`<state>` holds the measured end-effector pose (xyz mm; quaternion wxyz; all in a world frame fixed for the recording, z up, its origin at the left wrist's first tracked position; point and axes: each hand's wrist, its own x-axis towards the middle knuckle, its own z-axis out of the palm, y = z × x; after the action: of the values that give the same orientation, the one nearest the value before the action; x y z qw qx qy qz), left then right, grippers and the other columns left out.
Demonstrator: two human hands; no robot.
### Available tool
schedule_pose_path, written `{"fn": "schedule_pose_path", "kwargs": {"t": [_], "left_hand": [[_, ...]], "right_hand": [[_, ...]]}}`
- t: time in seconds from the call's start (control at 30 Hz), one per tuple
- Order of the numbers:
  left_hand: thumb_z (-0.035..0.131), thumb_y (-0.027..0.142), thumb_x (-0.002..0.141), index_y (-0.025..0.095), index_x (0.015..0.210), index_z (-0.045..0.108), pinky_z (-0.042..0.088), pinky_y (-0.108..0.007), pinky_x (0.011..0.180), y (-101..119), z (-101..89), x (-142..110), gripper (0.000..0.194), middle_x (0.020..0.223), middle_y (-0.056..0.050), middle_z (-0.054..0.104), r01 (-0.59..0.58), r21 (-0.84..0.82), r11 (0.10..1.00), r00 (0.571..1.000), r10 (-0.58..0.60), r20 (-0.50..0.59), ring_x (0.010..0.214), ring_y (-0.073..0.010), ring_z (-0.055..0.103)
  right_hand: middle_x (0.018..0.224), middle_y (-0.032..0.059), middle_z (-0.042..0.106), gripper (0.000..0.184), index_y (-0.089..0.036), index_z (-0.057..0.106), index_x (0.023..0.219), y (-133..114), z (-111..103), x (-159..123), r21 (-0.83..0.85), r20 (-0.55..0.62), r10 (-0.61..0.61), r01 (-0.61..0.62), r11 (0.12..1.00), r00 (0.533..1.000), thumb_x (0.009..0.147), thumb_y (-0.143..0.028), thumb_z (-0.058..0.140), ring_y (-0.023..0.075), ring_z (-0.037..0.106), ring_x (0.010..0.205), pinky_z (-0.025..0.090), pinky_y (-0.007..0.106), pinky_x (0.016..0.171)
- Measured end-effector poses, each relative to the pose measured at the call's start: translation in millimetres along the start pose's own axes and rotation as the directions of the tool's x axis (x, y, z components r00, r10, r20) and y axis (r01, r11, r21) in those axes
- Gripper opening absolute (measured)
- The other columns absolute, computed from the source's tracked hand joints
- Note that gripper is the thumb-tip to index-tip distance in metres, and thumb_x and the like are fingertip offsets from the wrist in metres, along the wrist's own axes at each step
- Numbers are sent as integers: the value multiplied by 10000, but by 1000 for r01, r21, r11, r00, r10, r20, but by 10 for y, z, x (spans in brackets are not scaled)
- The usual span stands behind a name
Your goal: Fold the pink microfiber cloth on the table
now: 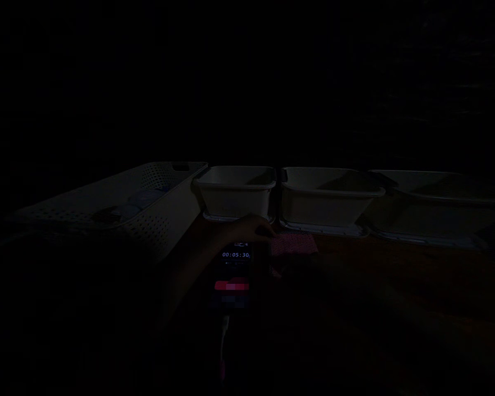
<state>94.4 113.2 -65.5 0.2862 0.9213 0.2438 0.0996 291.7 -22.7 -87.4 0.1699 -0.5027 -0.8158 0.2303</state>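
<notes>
The picture is very dark. My left hand reaches in from the lower left and lies over the far end of a phone on the table. The lit screen reads 00:05:30 above a red band, and a cable runs from the phone's near end toward me. Whether the fingers grip the phone or only touch it is lost in the dark. A small pink patterned cloth lies just right of the hand. My right hand is out of view.
A white perforated basket with some dim items in it stands at the left. Three white tubs, left, middle and right, stand in a row behind the phone on a dark reddish tabletop.
</notes>
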Motion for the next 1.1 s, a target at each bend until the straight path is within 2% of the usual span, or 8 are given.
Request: {"fn": "schedule_pose_path", "kwargs": {"t": [0.1,0.3,0.5,0.6,0.73,1.0,1.1], "left_hand": [[656,218,791,129,1013,670,436,-266,820,-2,-2,1,239,1016,-67,699,-6,1,1000,1000,6,-4,921,-159,616],[652,226,794,112,1014,668,436,-268,827,16,-6,-4,248,1039,-82,690,-13,3,1000,1000,13,-7,918,-162,621],[644,217,798,151,1010,677,429,-292,837,26,-9,-10,224,1024,-64,696,0,2,1000,1000,0,-2,922,-168,621],[648,225,797,144,1014,677,422,-292,841,28,-12,-15,233,1028,-66,695,4,4,1000,1000,-4,-5,939,-176,615],[647,210,797,120,1015,672,421,-284,836,24,-9,-11,237,1043,-78,689,4,9,1000,1000,-4,-10,939,-176,609],[636,199,807,91,1019,668,423,-272,832,0,-1,5,241,1038,-95,686,-15,13,1000,1000,15,-5,919,-167,621],[641,200,803,87,1023,666,423,-260,831,-20,3,7,248,1034,-96,686,-23,15,1000,1000,23,-8,922,-161,622]], "right_hand": [[1039,38,681,345,-249,586,1176,-70,-1,8,55,-3,19,-19,998,1000,953,-279,324,150,657,857,517,277,701],[1044,43,688,339,-255,589,1184,-121,15,31,119,5,33,-33,992,999,929,-263,367,151,667,859,523,267,687],[1093,34,671,377,-282,572,1217,-155,-2,14,131,14,0,-2,991,1000,937,-230,326,153,661,898,528,293,728],[1116,17,663,357,-294,600,1187,-149,-105,-36,123,56,-66,58,991,996,922,-229,369,158,641,964,510,304,800],[1192,-8,626,304,-306,642,1129,-118,-242,-89,104,112,-148,137,985,983,867,-245,501,166,573,1107,433,308,943],[1180,0,635,316,-270,631,1156,-111,-196,-88,100,117,-103,92,991,988,868,-277,501,167,588,1081,433,323,955],[1160,5,644,325,-237,632,1149,-159,-145,-50,105,99,-83,72,992,992,903,-287,427,156,598,1060,447,312,937]]}}
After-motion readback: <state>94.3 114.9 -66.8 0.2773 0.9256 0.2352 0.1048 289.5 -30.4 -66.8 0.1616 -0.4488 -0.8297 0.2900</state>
